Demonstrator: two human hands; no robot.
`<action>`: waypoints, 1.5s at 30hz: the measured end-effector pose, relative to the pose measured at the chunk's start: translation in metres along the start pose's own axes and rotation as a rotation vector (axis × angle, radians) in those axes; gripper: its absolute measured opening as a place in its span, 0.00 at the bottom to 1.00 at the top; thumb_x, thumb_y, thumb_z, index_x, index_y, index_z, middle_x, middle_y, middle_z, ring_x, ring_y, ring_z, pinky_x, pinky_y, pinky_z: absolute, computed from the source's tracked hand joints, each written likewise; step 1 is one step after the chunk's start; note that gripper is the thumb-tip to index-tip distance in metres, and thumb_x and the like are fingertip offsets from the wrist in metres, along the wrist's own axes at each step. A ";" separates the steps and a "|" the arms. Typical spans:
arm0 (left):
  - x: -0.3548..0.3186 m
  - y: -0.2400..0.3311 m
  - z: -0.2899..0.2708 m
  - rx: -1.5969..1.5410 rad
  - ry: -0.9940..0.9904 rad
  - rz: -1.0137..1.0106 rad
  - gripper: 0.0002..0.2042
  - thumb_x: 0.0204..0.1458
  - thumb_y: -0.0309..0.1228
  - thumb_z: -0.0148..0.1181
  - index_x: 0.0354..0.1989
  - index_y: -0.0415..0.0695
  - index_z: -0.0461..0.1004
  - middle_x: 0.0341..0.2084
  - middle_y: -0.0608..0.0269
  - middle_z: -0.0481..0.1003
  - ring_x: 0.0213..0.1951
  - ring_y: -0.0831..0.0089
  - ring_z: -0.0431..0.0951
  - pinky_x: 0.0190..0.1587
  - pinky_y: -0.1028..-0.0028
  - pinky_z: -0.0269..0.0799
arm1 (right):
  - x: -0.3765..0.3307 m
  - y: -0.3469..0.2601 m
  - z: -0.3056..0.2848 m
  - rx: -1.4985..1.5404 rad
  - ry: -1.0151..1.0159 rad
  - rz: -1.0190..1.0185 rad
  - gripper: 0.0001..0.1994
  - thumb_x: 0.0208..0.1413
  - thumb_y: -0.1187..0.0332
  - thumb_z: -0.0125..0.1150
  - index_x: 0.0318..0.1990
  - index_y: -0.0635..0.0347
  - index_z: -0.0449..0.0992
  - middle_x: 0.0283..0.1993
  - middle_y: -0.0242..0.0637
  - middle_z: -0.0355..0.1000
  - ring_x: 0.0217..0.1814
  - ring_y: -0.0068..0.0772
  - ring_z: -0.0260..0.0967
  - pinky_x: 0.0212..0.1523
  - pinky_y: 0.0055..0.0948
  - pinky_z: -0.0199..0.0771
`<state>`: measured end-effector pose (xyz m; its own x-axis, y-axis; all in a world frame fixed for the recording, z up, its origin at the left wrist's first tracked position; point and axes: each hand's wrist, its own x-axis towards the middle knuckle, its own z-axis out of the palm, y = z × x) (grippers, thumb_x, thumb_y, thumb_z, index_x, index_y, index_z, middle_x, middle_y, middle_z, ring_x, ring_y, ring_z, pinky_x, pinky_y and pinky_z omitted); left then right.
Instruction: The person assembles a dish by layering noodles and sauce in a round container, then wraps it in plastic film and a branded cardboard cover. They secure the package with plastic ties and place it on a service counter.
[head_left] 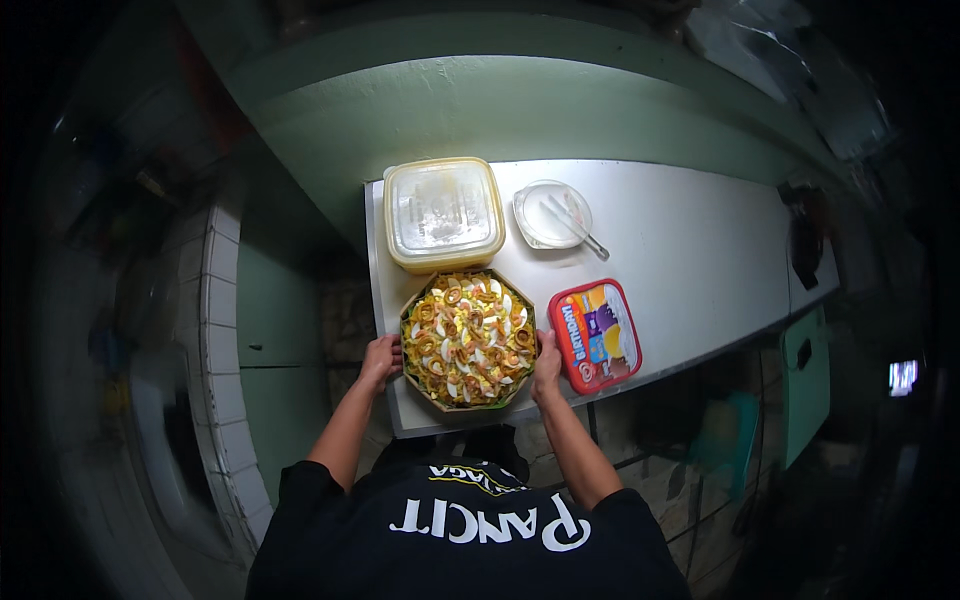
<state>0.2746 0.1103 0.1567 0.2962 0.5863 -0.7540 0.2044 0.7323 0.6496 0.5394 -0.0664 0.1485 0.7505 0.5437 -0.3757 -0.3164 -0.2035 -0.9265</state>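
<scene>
Octagonal tray point(534, 318) at counter's point(690, 240) 8 o'clock, near the corner; appears to rest there. Filling looks done: food point(468, 338) reaches the rim, egg slices point(507, 303) and brown rings point(453, 296) spread over the whole top. Tray uncovered; whether anything remains to be added, cannot tell.

Left hand point(380, 360) at tray's 8–9 o'clock, right hand point(546, 364) at 3–4. Both partly closed, clamped on opposite sides; reach of fingers underneath hidden.

Around tray: lidded yellow tub point(444, 210), 12; clear bowl point(536, 234) with utensil point(578, 226) across it, 1–2; red-rimmed tub point(597, 336), lidded, 3, just beside right hand.
</scene>
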 end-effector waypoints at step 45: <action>-0.456 -0.482 0.609 1.312 -1.813 -0.649 0.22 0.64 0.44 0.36 0.51 0.38 0.67 0.46 0.54 0.74 0.43 0.66 0.77 0.48 0.66 0.73 | -0.578 0.141 -0.436 1.112 1.927 -0.651 0.18 0.65 0.62 0.39 0.51 0.67 0.69 0.49 0.41 0.72 0.47 0.32 0.72 0.49 0.33 0.74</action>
<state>0.6091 -0.7209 0.2465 0.0420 -0.8833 -0.4670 0.6313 -0.3389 0.6976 0.3144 -0.7643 0.2262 0.1184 -0.9346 -0.3355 0.5287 0.3454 -0.7753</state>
